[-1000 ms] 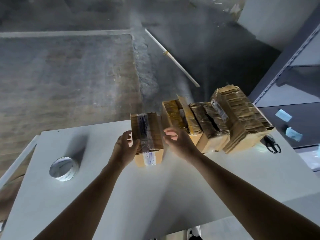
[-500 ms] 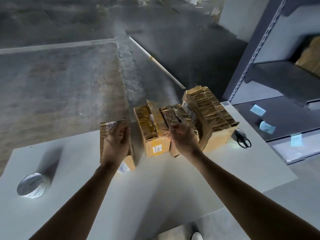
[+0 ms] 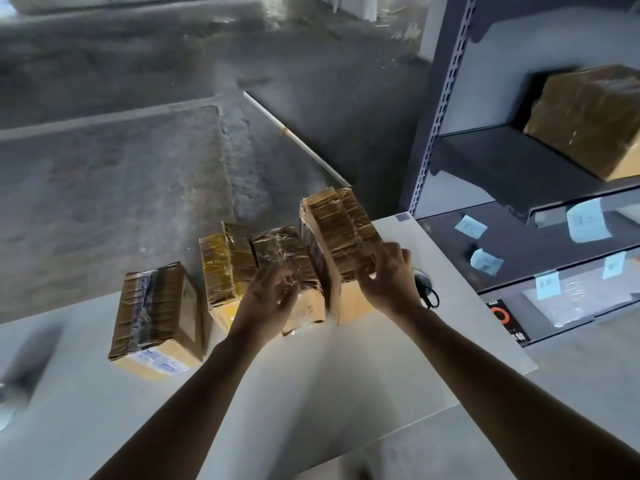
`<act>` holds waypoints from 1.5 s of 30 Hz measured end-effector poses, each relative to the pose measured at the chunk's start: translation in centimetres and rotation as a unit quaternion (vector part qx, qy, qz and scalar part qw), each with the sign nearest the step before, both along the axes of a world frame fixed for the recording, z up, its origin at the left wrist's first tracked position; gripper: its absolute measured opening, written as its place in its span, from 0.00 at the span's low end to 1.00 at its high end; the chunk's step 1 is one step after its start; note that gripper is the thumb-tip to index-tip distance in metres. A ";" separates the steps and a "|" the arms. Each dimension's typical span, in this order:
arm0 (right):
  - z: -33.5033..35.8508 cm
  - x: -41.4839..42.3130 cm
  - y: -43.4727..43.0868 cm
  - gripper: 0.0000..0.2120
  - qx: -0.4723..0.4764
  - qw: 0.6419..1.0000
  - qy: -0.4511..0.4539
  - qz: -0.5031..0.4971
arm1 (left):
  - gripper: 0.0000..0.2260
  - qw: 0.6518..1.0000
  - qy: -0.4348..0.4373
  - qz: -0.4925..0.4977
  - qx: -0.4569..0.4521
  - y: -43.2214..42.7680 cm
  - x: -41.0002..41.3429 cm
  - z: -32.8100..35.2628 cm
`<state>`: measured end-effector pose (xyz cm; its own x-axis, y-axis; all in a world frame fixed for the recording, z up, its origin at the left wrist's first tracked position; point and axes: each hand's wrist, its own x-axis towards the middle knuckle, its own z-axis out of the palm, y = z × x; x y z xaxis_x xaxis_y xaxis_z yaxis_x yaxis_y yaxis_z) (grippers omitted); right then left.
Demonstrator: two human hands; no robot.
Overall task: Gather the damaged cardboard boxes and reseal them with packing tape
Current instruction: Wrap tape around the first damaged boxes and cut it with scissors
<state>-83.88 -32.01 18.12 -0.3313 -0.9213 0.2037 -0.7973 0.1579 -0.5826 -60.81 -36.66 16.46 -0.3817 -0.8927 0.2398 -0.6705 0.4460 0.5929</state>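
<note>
Several worn cardboard boxes wrapped in brown tape stand in a row on the white table (image 3: pixel 311 382). The leftmost box (image 3: pixel 156 313) stands apart from the others. A yellow-taped box (image 3: pixel 221 268), a crumpled box (image 3: pixel 287 251) and a tall box (image 3: pixel 339 220) are pressed together. My left hand (image 3: pixel 266 299) hovers with loosely spread fingers over the crumpled box's front. My right hand (image 3: pixel 391 275) grips the tall box's front right corner, thumb on the front. The tape roll (image 3: pixel 7 403) is a blur at the far left edge.
Black scissors (image 3: pixel 428 294) lie on the table just right of my right hand, partly hidden by it. A grey metal shelf unit (image 3: pixel 433 133) stands at the right and holds another taped box (image 3: pixel 588 119) and blue paper notes (image 3: pixel 471 227). Concrete floor lies beyond the table.
My left hand let go of the leftmost box and moved right to the crumpled box. My right hand moved from the crumpled box to the tall box. The view swung right.
</note>
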 end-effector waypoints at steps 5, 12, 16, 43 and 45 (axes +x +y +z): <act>-0.4 -1.8 -2.2 0.39 0.111 0.989 0.081 0.049 | 0.28 0.988 -0.151 -0.024 0.022 0.3 -2.8 -0.3; -0.5 -1.2 -6.5 0.56 0.216 0.973 0.065 0.048 | 0.38 0.953 -0.289 -0.085 0.026 -3.5 -4.6 -0.6; -1.4 -0.6 -8.9 0.62 0.287 0.955 0.071 0.027 | 0.41 0.923 -0.357 -0.137 0.040 -5.7 -5.1 -1.5; -0.2 1.5 -6.0 0.51 0.299 0.950 0.087 -0.020 | 0.22 0.975 -0.022 -0.069 0.210 -6.2 -5.9 1.7; -0.2 1.8 -4.2 0.51 0.301 0.950 0.080 -0.021 | 0.22 0.944 0.061 -0.033 0.323 -5.0 -7.0 1.9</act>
